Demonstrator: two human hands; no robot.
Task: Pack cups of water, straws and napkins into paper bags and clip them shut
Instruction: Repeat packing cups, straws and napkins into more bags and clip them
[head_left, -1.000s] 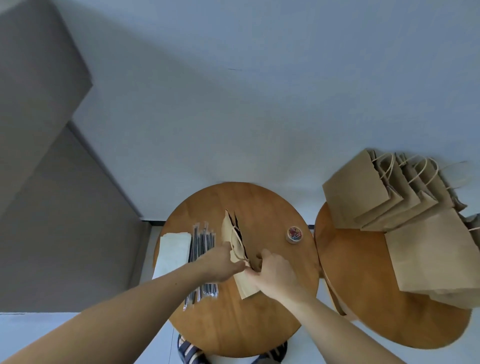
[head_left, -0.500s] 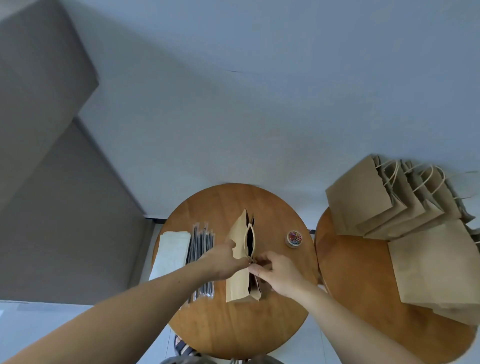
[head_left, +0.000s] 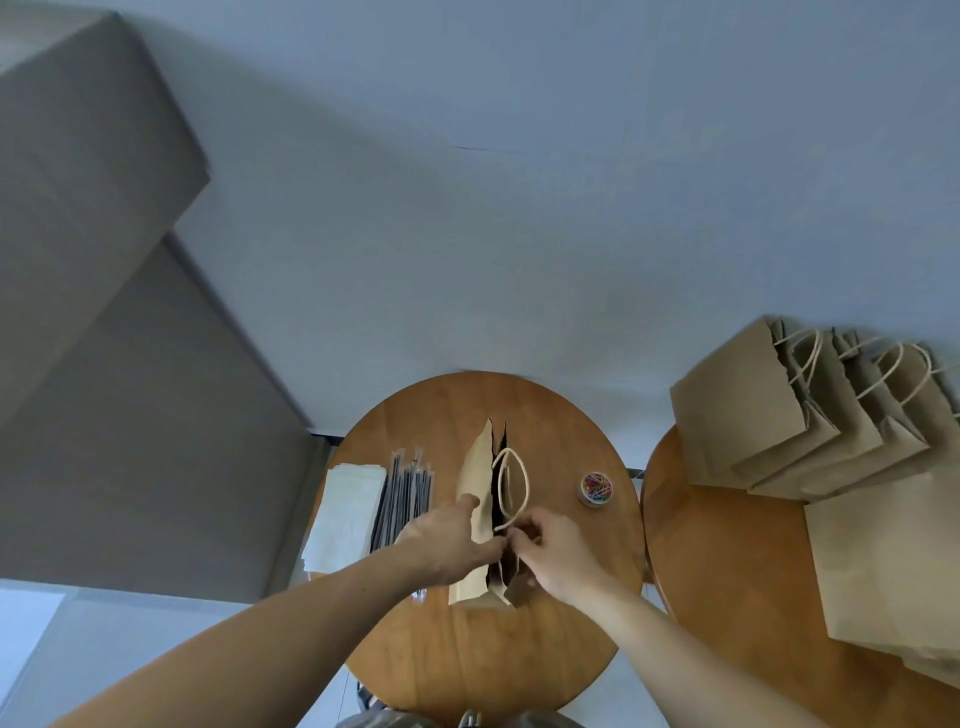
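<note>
Paper bag (head_left: 475, 478) stands upright, mouth open, ctr of round counter (head_left: 519, 665), lower middle of frame. L grip (head_left: 449, 540) holds its left wall; R grip (head_left: 558, 553) pinches rim by cord handle (head_left: 525, 483). Straws (head_left: 402, 493) & napkins (head_left: 348, 509) left of bag; clip tub (head_left: 596, 488) right.

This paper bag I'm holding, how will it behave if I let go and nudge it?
The paper bag stands tall with a narrow mouth, so it would probably tip. Its thin, creased walls look floppy and light. The left hand and right hand pinching its top likely steady it.
</note>
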